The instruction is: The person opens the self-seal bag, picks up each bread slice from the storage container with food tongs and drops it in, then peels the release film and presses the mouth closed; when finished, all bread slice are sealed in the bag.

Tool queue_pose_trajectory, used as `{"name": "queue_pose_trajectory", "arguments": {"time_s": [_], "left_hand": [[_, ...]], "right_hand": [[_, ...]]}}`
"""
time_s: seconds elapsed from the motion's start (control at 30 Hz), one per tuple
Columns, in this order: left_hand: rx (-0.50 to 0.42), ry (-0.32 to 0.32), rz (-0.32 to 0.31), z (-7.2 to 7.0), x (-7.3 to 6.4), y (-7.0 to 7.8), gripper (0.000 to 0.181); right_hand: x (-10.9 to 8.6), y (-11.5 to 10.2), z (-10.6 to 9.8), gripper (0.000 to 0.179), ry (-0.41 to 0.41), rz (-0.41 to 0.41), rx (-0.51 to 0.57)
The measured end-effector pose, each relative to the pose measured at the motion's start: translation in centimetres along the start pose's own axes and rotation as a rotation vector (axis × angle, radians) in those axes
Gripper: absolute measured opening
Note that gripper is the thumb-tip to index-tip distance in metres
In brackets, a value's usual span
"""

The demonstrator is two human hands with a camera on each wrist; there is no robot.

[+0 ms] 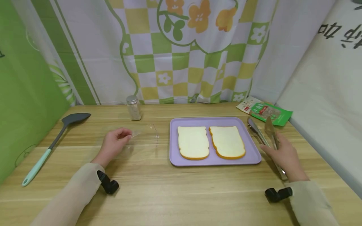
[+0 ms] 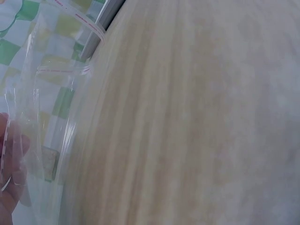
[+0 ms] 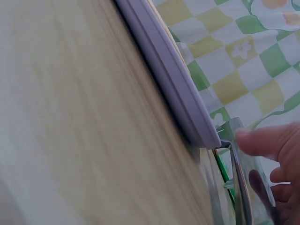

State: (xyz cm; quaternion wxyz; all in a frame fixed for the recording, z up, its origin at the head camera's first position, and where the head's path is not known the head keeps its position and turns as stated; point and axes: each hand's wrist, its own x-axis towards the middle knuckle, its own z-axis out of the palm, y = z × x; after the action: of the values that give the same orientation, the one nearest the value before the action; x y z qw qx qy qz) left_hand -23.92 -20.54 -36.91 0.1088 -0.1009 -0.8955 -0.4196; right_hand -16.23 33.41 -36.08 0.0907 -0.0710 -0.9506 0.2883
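My left hand [image 1: 114,144] pinches the edge of a clear plastic bag [image 1: 144,141] over the left part of the table. In the left wrist view the see-through bag [image 2: 56,108] rises beside the fingers, a seal strip along its edge. At the right, my right hand [image 1: 284,157] holds metal tongs [image 1: 259,133], thumb on one arm and fingers curled behind the other. The tongs' arms are spread apart beside the lilac tray [image 1: 215,162]. On this tray lie two bread slices, a left slice [image 1: 193,142] and a right slice [image 1: 227,142].
A shaker jar [image 1: 134,108] with a metal lid stands at the back. At the far left lies a spatula [image 1: 57,141] with a mint handle. A green and white packet [image 1: 266,111] lies behind the tongs. Curtains [image 1: 181,72] hang along the table's back edge.
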Motion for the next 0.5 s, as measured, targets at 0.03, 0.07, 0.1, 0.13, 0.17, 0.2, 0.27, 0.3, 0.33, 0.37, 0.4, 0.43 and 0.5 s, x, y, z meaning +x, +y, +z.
{"name": "queue_pose_trajectory", "arguments": {"time_s": [0.03,0.07,0.1,0.13,0.17,0.2,0.27,0.3,0.33,0.37,0.4,0.43,0.5], "left_hand": [[0.0,0.0,0.002,0.0,0.01,0.02,0.017],[-0.001,0.0,0.003,0.0,0.01,0.05,0.017],[0.0,0.001,0.004,0.0,0.02,0.07,0.017],[0.001,0.001,0.004,0.0,0.02,0.08,0.017],[0.002,0.0,0.002,0.01,0.02,0.07,0.017],[0.003,0.0,0.0,0.01,0.02,0.07,0.017],[0.006,0.0,-0.002,0.02,0.0,0.05,0.017],[0.007,0.0,-0.003,0.03,-0.02,0.03,0.017],[0.007,0.001,-0.003,0.0,-0.04,0.01,0.018],[0.008,0.003,-0.001,-0.01,-0.05,-0.02,0.018],[0.007,0.004,0.002,-0.02,-0.05,-0.04,0.018],[0.005,0.005,0.006,-0.03,-0.04,-0.07,0.018],[0.0,0.006,0.014,-0.05,-0.04,-0.13,0.018]], "right_hand": [[0.02,0.08,0.07,0.082,0.001,0.001,-0.005],[0.04,0.12,0.12,0.081,0.003,-0.001,-0.007],[0.04,0.11,0.16,0.079,0.007,-0.005,-0.008],[0.05,0.14,0.19,0.078,0.01,-0.009,-0.013],[0.04,0.15,0.21,0.076,0.014,-0.014,-0.017],[0.02,0.14,0.23,0.075,0.019,-0.017,-0.021],[-0.04,0.13,0.27,0.071,0.03,-0.018,-0.032],[-0.09,0.14,0.29,0.069,0.038,-0.018,-0.042],[-0.09,0.09,0.3,0.068,0.043,-0.016,-0.048],[-0.09,0.07,0.27,0.068,0.043,-0.009,-0.054],[-0.09,0.03,0.24,0.068,0.043,0.003,-0.06],[-0.09,0.02,0.19,0.068,0.04,0.014,-0.067],[-0.1,-0.09,0.13,0.068,0.042,0.025,-0.074]]}}
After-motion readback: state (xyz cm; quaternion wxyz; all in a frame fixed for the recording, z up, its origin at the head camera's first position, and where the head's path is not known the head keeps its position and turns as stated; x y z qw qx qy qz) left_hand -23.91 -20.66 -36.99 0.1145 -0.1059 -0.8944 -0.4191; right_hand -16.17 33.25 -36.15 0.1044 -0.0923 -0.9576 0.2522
